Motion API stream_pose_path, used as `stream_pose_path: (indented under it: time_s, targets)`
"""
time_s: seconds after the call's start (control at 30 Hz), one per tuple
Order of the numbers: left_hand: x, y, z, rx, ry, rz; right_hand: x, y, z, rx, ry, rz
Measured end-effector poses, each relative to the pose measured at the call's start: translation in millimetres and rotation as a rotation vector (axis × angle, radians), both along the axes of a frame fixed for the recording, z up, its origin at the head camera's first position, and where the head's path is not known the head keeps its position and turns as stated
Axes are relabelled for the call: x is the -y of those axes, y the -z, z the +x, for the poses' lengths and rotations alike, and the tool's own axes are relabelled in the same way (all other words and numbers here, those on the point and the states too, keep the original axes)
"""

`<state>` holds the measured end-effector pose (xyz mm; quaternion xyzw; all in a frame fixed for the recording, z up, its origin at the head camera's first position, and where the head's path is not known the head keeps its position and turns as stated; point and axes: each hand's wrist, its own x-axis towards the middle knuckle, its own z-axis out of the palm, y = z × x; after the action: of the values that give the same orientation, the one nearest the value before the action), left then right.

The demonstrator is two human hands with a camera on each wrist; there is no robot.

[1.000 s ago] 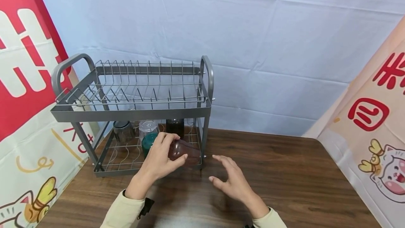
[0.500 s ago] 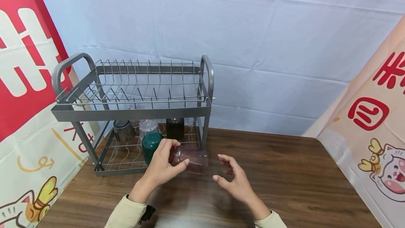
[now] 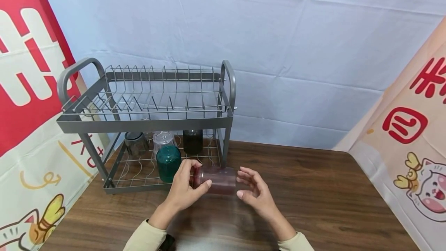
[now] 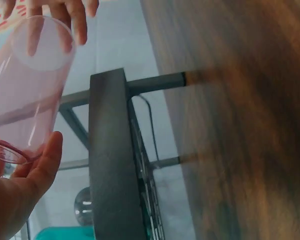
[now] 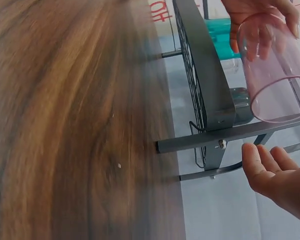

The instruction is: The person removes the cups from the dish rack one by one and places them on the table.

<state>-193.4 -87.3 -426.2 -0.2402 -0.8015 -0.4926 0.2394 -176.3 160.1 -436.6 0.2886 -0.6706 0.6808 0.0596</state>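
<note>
A left hand (image 3: pixel 184 189) grips a clear pink cup (image 3: pixel 219 180) by its base, tipped sideways over the tabletop (image 3: pixel 313 189) — now farther right and nearer the wearer than a second ago, in front of the gray dish rack (image 3: pixel 150 126). The teal glass (image 3: pixel 168 164), half-covered earlier, shows fully. The right hand (image 3: pixel 258 195), loosely bent and holding nothing, waits just beside the cup's rim. Red Chinese-style characters (image 3: pixel 405 126) mark the right-hand banner (image 3: pixel 378 162) — too stylized to read with certainty.
</note>
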Motion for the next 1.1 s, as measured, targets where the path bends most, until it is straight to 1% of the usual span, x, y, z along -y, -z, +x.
stream_pose_path:
  time_s: [0.1,0.23,0.37,0.53,0.7,0.77,0.83,0.97,1.1]
  targets:
    - [-3,2.7,1.6,0.016,-0.002,0.021,1,0.6,-1.1,0.014,-0.028,-0.027]
    - [-7,7.0,2.0,0.029,0.006,0.041,4,0.9,-1.4,0.032,-0.033,-0.048]
    - [-10,11.6,1.1,0.026,0.038,0.044,7,0.0,-1.6,0.063,-0.045,-0.068]
    - [-13,15.6,0.5,0.017,0.088,0.040,10,0.7,-2.0,0.114,-0.098,-0.121]
    - [-14,18.1,-0.2,0.019,0.106,0.035,11,2.8,-2.7,0.136,-0.105,-0.145]
    - [-13,18.4,-0.6,0.015,0.115,0.028,11,3.0,-3.0,0.135,-0.102,-0.143]
    - [-11,17.9,-0.8,0.011,0.146,0.019,12,2.5,-2.4,0.124,-0.093,-0.138]
    - [-9,12.0,-0.7,0.033,0.202,-0.016,12,-0.3,-0.1,0.080,-0.051,-0.143]
    - [-8,8.1,-0.3,0.061,0.206,-0.050,13,-3.6,0.5,0.057,-0.030,-0.153]
